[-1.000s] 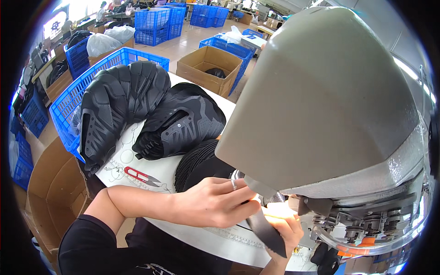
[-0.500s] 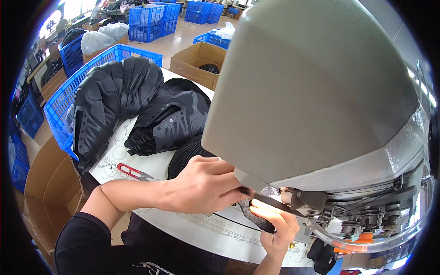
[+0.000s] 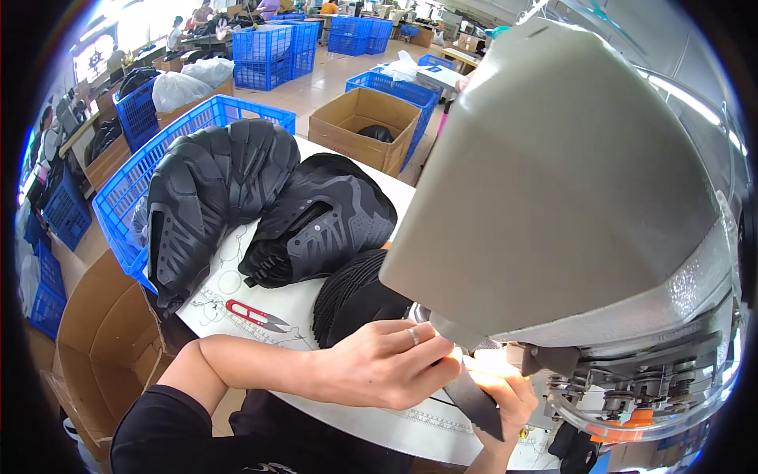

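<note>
My left hand (image 3: 395, 365), with a ring on one finger, is closed in a pinch at the upper end of a dark grey strip (image 3: 477, 406). My right hand (image 3: 508, 395) comes up from below, its fingers curled against the strip's right side. The strip hangs slantwise between the hands, under the big grey head of a sewing machine (image 3: 545, 197). The machine head hides the needle area. Left of my fingers lies a fanned stack of flat black pieces (image 3: 347, 300). Red-handled thread snips (image 3: 257, 314) rest on the white table (image 3: 328, 426) beyond my left forearm.
Two rows of nested black shoe uppers (image 3: 225, 178) lie on the table's far left. Behind them stands a blue crate (image 3: 118, 197). Cardboard boxes (image 3: 363, 118) stand on the floor around the table. Thread guides and a clear tube (image 3: 624, 423) sit at right.
The view has swung, shifting the scene right and down. My hands have drawn closer together, and the dark strip has turned from lying nearly level to hanging steeply. The grey fabric piece no longer shows.
</note>
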A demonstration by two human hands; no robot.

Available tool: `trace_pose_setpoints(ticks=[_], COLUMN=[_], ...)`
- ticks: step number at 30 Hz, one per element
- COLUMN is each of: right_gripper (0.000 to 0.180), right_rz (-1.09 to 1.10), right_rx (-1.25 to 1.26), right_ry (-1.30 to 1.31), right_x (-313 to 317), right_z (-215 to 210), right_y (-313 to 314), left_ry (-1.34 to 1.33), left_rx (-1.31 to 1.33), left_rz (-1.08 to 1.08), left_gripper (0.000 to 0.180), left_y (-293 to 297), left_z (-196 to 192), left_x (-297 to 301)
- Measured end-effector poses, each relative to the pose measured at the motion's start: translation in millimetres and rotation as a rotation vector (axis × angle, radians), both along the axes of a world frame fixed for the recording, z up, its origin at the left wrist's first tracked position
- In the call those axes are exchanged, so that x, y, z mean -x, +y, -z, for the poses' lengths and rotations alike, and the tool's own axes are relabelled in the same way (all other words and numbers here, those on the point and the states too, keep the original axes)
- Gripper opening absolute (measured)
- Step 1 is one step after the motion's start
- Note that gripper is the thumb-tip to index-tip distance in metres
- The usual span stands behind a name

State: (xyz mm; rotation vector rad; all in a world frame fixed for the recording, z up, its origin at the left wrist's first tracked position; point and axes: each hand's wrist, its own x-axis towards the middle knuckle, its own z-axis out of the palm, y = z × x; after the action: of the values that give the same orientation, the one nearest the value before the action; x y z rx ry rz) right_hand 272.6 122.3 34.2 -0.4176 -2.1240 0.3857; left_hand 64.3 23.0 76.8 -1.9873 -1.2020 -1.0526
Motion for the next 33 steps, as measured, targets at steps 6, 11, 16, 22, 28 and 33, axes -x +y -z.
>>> trace_pose_setpoints(ticks=[6, 11, 16, 22, 28, 33], right_gripper=[0.025, 0.03, 0.031, 0.029, 0.038, 0.023], right_rz=[0.093, 0.062, 0.115, 0.135, 0.087, 0.049], right_rx=[-0.029, -0.02, -0.03, -0.027, -0.06, -0.017], right_ry=[-0.002, -0.062, -0.035, 0.022, -0.125, 0.105], right_x=[12, 5, 9, 4, 4, 7], right_z=[-8, -9, -3, 7, -4, 13], right_y=[-14, -12, -16, -14, -15, -14], left_ry=[-0.006, -0.038, -0.048, -0.05, -0.29, -0.034], left_rx=[0.01, 0.0, -0.046, -0.012, 0.079, -0.005], left_rz=[0.015, 0.038, 0.046, 0.042, 0.111, 0.009], left_gripper=[0.019, 0.019, 0.018, 0.02, 0.023, 0.023], left_y=[2, 4, 9, 6, 10, 4], left_z=[-1, 2, 4, 3, 0, 3], left_x=[3, 6, 9, 12, 16, 4])
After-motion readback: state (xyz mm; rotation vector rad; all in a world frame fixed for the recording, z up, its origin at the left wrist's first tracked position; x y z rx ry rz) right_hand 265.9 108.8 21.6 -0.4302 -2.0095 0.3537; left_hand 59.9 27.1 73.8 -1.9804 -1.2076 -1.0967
